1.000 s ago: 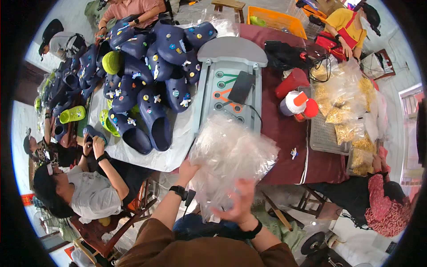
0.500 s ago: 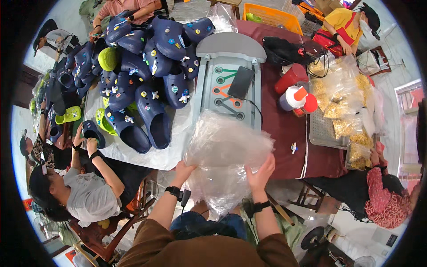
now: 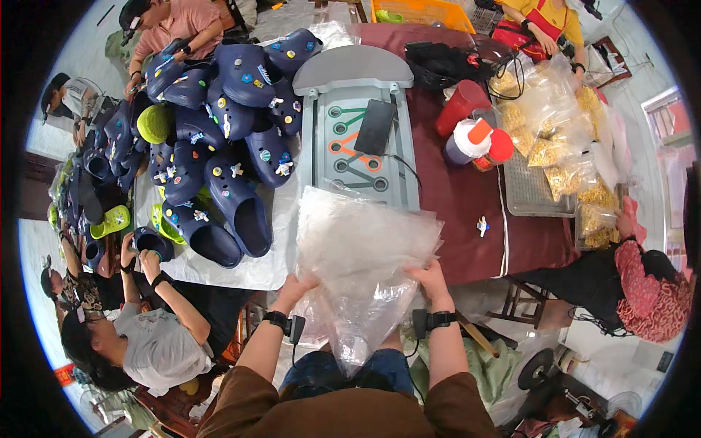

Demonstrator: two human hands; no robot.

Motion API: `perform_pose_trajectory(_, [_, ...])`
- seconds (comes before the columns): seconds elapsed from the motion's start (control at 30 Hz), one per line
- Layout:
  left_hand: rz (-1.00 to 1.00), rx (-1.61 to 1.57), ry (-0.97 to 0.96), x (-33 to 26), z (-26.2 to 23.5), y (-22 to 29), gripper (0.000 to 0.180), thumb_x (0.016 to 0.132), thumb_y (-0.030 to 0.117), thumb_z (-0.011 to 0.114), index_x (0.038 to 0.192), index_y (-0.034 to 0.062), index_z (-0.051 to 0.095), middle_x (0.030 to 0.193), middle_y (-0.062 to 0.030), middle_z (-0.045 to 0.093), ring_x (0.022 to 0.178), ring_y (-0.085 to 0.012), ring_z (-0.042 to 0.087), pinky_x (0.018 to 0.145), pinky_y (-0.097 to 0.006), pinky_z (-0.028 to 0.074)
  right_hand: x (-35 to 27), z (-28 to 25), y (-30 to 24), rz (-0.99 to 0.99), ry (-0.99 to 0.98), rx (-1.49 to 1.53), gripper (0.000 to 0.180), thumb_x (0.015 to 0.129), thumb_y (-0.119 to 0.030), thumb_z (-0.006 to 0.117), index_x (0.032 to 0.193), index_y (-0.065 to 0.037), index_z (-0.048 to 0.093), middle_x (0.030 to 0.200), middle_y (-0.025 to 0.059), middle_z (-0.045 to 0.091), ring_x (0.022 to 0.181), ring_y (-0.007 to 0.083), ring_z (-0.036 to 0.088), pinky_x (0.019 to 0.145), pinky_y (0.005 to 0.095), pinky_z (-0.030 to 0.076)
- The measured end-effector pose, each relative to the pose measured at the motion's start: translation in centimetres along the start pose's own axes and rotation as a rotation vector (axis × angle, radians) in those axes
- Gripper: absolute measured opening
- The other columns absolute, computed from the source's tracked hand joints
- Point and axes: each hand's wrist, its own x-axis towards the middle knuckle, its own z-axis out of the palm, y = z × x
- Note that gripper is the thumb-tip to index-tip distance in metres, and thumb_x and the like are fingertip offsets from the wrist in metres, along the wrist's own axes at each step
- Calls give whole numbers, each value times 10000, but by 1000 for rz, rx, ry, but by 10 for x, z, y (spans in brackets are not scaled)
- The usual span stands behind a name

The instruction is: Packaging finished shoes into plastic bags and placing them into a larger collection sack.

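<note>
We look down from head height at a busy worktable. In the middle foreground, the person's left hand point(image 3: 298, 288) and right hand point(image 3: 431, 281) are well apart, each pinched on one side edge of a stack of clear plastic bags point(image 3: 369, 237). The stack spreads between them: its upper part covers the near end of a grey plastic board point(image 3: 310, 160), and its lower corner hangs to a point above the denim shorts point(image 3: 391, 369). The film is see-through and glossy, so we cannot count the layers. Both wrists wear dark bands.

On the board, marked with green, orange and grey tracks, we see a black smartphone point(image 3: 376, 128) lying at a slant with a cable attached. To the left, navy clogs point(image 3: 237, 197) with colourful charms are heaped on a white sheet point(image 3: 266, 266), a few lime-green ones among them. Beside that heap, a co-worker in a light grey T-shirt point(image 3: 164, 347) handles another clog.

To the right, a maroon tablecloth point(image 3: 467, 252) carries a red cup point(image 3: 460, 108), a white bottle with an orange cap point(image 3: 467, 142), a red-lidded jar point(image 3: 500, 147) and a loose charm point(image 3: 483, 226). Further right, bags of small yellow pieces point(image 3: 548, 150) are piled on a grey perforated tray point(image 3: 537, 197).
</note>
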Motion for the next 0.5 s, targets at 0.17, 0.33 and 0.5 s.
perform_pose_trajectory(0.17, [3,-45,-53,5,4,-4,391,755,190,745,1070,-19,647,997,-96,674,924,-196,632,849,-318,486,4,-1,-10,-212,-43,65,517,712,-32,774,1192,0,586,1103,72,654,954,171,627,837,317,515])
perform_pose_trajectory(0.33, [-3,-110,6,-4,17,3,360,770,165,723,1079,-4,650,1022,-90,671,939,-185,624,860,-332,480,10,-10,-18,28,-180,156,435,717,-40,772,1128,-22,632,1003,40,680,915,150,630,829,320,510])
perform_pose_trajectory(0.5, [36,-31,69,0,28,3,373,762,156,734,1087,-7,650,1005,-79,679,912,-177,632,839,-317,488,15,-7,-14,-120,-72,111,376,729,-38,755,1090,-29,649,962,31,685,885,146,637,806,309,515])
